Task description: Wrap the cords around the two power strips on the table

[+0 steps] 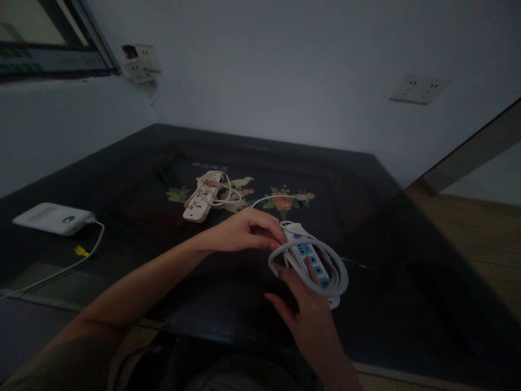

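Observation:
A white power strip with blue sockets [310, 257] lies on the dark table [386, 239], its white cable [340, 274] coiled in loops around it. My left hand [244, 231] pinches the cable at the strip's far end, fingers closed. My right hand [303, 304] holds the near side of the strip and coil, thumb pressed on its top and fingers curled under the loops. A loose length of the cable [264, 199] runs away toward the table's middle.
A second cream power strip [202, 202] with its cord bundled lies further back on the flower-patterned glass top. A white box [52, 218] with a cable sits at the left. Wall sockets [417, 89] are on the right wall; wooden floor is at the right.

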The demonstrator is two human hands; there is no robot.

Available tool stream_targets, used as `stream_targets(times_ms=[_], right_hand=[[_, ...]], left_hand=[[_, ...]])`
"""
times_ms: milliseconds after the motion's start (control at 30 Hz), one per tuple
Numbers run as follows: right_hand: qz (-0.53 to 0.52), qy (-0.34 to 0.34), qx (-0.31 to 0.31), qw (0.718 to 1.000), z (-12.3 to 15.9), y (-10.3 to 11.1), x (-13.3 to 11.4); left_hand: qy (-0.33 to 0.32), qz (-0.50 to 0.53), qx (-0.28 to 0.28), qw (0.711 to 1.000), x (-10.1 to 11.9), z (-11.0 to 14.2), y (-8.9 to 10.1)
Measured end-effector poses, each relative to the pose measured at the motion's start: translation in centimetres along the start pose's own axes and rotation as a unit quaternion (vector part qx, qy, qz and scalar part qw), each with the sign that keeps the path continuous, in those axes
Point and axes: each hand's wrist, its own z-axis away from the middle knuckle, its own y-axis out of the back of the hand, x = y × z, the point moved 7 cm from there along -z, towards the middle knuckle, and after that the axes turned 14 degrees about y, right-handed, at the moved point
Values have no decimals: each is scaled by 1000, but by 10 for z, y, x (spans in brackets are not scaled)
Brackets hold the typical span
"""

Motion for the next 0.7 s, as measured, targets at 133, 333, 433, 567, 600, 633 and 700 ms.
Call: stream_targets(times_ms=[133, 333, 433, 567, 600, 633, 700], right_hand=[[-57, -31, 73, 995, -14, 11, -6], [-120, -84, 119, 982, -19, 23, 2], [-155, -112, 102, 976, -18, 13, 7], [-174, -115, 95, 973, -17, 1, 11], [-174, -108, 91, 975, -16, -1, 11], [-172, -100, 87, 976, -15, -3, 11], [-163, -84, 78, 980, -12, -4, 10]], left_hand=[[-26, -1, 48, 998, -1, -1, 5], [29, 22, 39, 999, -22, -8, 1], [57, 75, 4, 996, -28, -10, -5], [77, 115, -103, 985, -21, -3, -15], [80, 105, -135, 982, -19, -1, -18], [82, 86, -162, 979, -16, 2, -19], [84, 32, -195, 977, -14, 6, -21]])
